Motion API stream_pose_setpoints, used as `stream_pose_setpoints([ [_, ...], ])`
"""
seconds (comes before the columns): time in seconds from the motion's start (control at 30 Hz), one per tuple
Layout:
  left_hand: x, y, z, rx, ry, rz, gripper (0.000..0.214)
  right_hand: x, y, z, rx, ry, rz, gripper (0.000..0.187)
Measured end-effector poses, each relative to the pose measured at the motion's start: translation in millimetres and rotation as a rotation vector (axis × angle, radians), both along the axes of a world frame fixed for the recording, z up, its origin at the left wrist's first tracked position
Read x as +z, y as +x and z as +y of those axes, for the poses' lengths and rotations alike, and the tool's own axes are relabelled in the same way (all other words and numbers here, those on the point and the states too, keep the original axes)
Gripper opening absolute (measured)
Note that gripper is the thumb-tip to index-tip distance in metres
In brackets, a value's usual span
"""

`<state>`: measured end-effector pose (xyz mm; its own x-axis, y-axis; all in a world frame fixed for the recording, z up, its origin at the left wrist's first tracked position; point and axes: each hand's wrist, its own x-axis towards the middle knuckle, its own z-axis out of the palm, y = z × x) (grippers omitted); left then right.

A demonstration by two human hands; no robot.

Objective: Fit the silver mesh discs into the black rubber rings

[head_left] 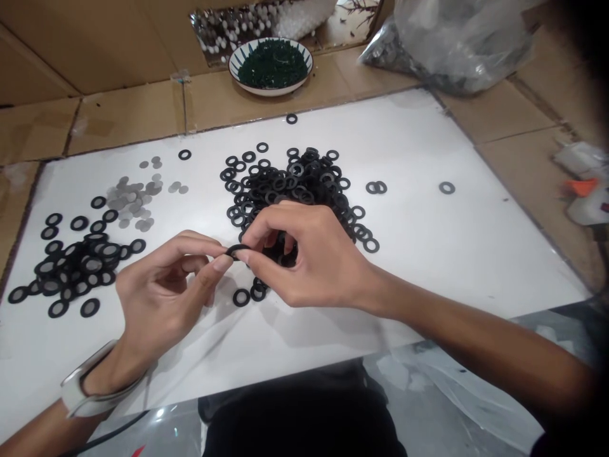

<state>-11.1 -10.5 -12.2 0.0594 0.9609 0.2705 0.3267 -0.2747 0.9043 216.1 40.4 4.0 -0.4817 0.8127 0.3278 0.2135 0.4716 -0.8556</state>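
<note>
My left hand (164, 295) and my right hand (304, 254) meet over a white sheet (451, 254), fingertips pinched together on one black rubber ring (236, 251). Behind my right hand lies a big heap of black rings (290, 184). At the left lies a smaller pile of rings with grey centres (76, 263). A scatter of thin grey discs (136, 200) lies between the two piles. A pale band sits on my left wrist.
A bowl of dark green bits (271, 63) stands at the back on brown cardboard. A clear plastic bag of dark parts (451, 44) is at the back right. Loose rings (446, 187) lie on the sheet's right. Small white and orange objects (583, 190) sit at the right edge.
</note>
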Motion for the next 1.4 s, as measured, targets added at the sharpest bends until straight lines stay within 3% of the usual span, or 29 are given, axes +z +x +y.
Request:
stream_pose_setpoints([
  [0.23, -3.4, -2.2, -0.8, -0.002, -0.063, -0.048, 0.001, -0.6, 0.4, -1.7, -0.008, 0.004, -0.018, 0.009],
  [0.6, -6.1, -9.3, -1.6, -0.036, -0.148, -0.084, 0.004, -3.3, 0.9, -0.9, 0.021, 0.023, -0.019, 0.012],
  [1.23, -5.3, -7.1, -1.2, -0.036, -0.141, -0.110, 0.004, -6.1, 1.6, 0.5, 0.053, 0.062, -0.011, 0.012],
  [1.4, -3.7, -6.2, -1.6, -0.025, -0.097, -0.035, 0.005, -5.4, 1.9, 0.3, 0.065, 0.066, -0.010, 0.011],
])
